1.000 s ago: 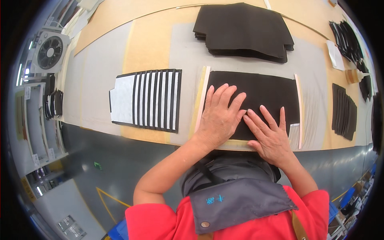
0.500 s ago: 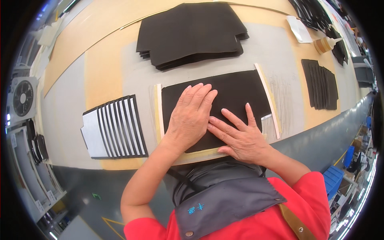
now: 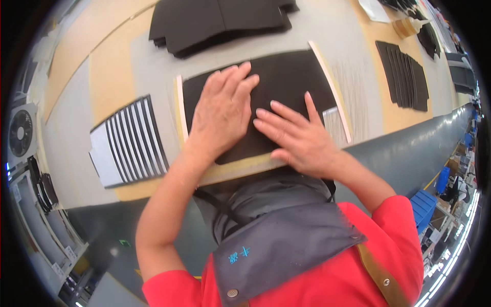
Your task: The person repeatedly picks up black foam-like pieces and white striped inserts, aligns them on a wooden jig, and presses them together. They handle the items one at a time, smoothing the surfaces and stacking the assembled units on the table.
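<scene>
A black flat panel (image 3: 279, 77) of sheet material lies on the worktable between two pale strips, a left strip (image 3: 180, 110) and a right strip (image 3: 330, 92). My left hand (image 3: 221, 112) rests on the panel's left half, palm down, fingers stretched out and fairly close together. Beside it my right hand (image 3: 302, 135) lies flat on the panel's near right part with spread fingers and the thumb toward the near edge. Neither hand grips anything. A narrow gap parts the right fingertips from the left hand. Both hands cover part of the panel.
Beyond the panel sits a stack of larger black panels (image 3: 220, 23). Fanned black-and-white pieces (image 3: 128, 143) lie at left, fanned black pieces (image 3: 401, 77) at right. A squeeze bottle (image 3: 407, 28) and white paper (image 3: 374, 10) are at the far right. The table's near edge (image 3: 245, 166) runs before me.
The whole view has shifted, so the table sits higher in the picture. Against the panel, my right hand has slid a little to the right, away from the left hand. Both still rest on it.
</scene>
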A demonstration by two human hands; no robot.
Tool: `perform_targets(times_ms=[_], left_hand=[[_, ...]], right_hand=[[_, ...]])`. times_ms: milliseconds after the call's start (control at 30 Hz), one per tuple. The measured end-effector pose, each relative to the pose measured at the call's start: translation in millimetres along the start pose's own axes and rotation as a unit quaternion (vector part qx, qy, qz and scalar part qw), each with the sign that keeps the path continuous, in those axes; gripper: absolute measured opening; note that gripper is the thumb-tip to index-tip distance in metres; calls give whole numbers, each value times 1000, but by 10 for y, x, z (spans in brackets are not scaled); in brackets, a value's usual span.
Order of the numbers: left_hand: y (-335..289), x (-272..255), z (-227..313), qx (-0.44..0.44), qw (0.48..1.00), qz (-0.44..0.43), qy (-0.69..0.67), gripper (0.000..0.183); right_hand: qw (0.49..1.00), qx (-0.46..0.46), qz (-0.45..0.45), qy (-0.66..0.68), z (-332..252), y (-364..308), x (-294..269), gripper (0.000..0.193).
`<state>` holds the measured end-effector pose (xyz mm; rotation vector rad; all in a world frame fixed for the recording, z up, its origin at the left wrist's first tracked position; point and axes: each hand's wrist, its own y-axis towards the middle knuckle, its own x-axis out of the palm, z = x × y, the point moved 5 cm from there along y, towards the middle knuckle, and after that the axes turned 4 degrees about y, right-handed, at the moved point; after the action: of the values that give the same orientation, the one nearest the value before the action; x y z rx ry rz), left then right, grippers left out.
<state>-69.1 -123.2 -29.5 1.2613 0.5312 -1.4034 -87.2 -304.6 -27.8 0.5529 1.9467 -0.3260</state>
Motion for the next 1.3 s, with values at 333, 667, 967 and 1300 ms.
perform_targets(times_ms=[333,667,967,1300], left_hand=[[-55,69,4,-2,1000,14,15,38],[-75,94,5,-3,999,20,29,37],[-66,73,-11,-4,1000,21,7,38],[-638,-290,545,-6,995,48,-82,27]], right_hand=[[994,-100,-19,29,111,-128,-64,52],[989,-138,-4,48,90,-232,-60,48],[980,-189,3,62,100,-360,-76,41],[982,-120,105,103,142,-425,-179,37]])
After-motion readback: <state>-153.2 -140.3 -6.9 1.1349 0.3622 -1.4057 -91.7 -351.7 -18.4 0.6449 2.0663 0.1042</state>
